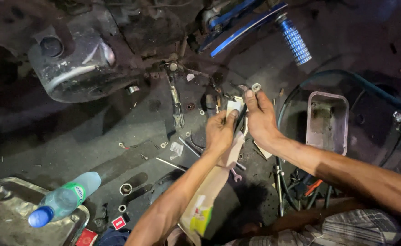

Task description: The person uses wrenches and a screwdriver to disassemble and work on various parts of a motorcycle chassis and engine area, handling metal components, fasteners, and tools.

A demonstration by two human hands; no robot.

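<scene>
Right hand pinches a small metal nut at its fingertips, raised at twelve o'clock of the hands. Left hand grips a paper packet, fingers closed on its top, the packet trailing toward six o'clock. One nut is out; a socket, spanner and loose bolts lie unused on the floor at eight o'clock.

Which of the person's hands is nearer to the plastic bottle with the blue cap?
Left. The left hand holds a paper strip nearer the bottle at lower left. The right hand, pinching a small nut, is farther right.
</scene>
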